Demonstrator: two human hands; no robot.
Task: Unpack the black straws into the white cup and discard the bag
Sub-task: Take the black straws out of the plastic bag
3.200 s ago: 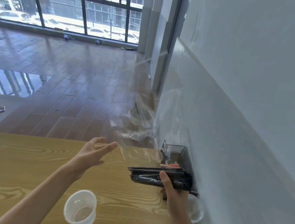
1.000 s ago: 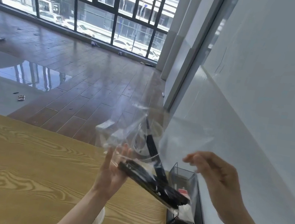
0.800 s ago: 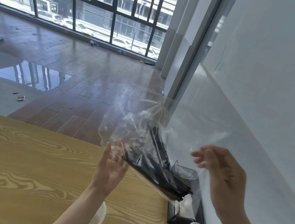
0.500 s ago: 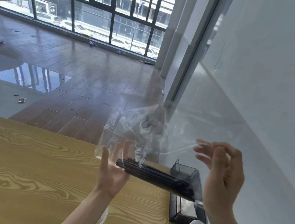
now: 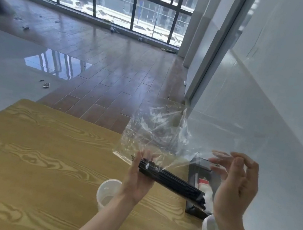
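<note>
Above the wooden table, left hand grips black straws w/ bag mostly off; right hand fingers spread, touching film (pinch unclear). Left: straws into white cup, bin bag

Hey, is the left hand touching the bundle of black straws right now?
Touching. The head view shows the left hand under the black straws, its fingers wrapped around the bundle's end, with no gap between them.
</note>
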